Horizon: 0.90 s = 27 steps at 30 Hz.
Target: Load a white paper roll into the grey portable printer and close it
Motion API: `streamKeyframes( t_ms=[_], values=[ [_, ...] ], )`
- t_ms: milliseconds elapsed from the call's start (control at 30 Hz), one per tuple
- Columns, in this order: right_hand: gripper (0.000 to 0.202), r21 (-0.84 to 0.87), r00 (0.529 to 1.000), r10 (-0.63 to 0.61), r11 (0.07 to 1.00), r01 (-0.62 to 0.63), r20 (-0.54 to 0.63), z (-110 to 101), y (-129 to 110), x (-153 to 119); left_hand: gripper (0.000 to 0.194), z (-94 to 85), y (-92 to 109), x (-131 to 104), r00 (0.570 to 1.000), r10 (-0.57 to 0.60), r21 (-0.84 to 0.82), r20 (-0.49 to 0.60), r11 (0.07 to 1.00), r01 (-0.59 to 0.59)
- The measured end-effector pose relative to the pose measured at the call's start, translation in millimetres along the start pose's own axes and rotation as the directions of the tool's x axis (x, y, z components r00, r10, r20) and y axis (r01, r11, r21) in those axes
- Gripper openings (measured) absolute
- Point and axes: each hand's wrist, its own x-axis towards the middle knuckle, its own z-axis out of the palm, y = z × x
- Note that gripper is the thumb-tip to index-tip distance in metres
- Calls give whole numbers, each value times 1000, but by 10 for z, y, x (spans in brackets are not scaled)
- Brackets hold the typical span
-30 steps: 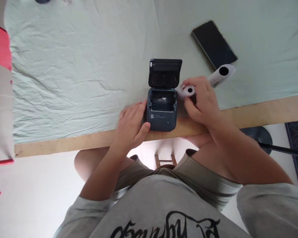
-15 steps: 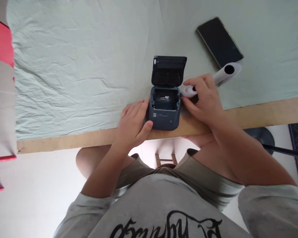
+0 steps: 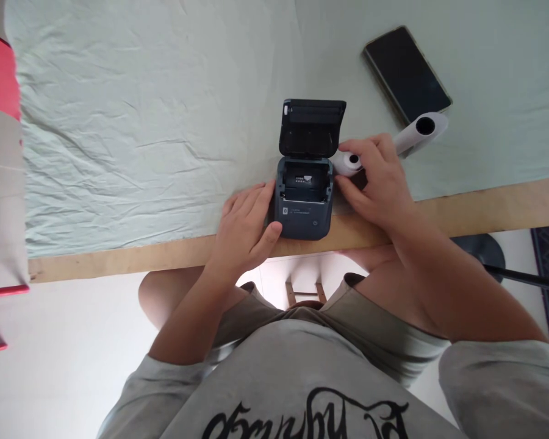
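Note:
A dark blue label printer (image 3: 304,219) sits at the table's front edge with its black lid (image 3: 311,128) tipped back. Its paper bay is bare, showing a small white label on the floor of the bay. My left hand (image 3: 247,225) lies along the printer's left side, fingers stretched out and thumb at its front corner. On the other side, my right hand (image 3: 377,180) pinches a small white paper roll (image 3: 343,163) between thumb and fingers, close against the printer's right side. The hollow core of that roll faces up. Part of it is hidden behind my fingers.
Just beyond my right hand lies a larger white paper roll (image 3: 418,134) with a dark core. A black phone (image 3: 407,73) in a clear case rests behind it. Pale green cloth (image 3: 141,122) covers the table up to a wooden edge (image 3: 119,261).
The small paper roll has turned in my right hand, so its core opening shows more and lies slightly further left. My left hand and the printer have stayed in place.

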Motion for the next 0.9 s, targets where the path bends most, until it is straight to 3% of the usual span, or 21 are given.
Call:
streamKeyframes(
  t_ms=[367, 667, 900],
  values=[
    [60, 34, 999, -6, 999, 4, 52, -7, 24, 3, 86, -20, 8, 4, 1000, -4, -5, 12, 1000, 4],
    [45, 42, 999, 3, 999, -5, 47, -20, -21, 31, 88, -9, 7, 8, 1000, -6, -2, 8, 1000, 6],
    [52, 102, 997, 36, 994, -44, 75, -22, -13, 35, 86, -23, 12, 5, 1000, -8, -9, 18, 1000, 9]
  ],
)
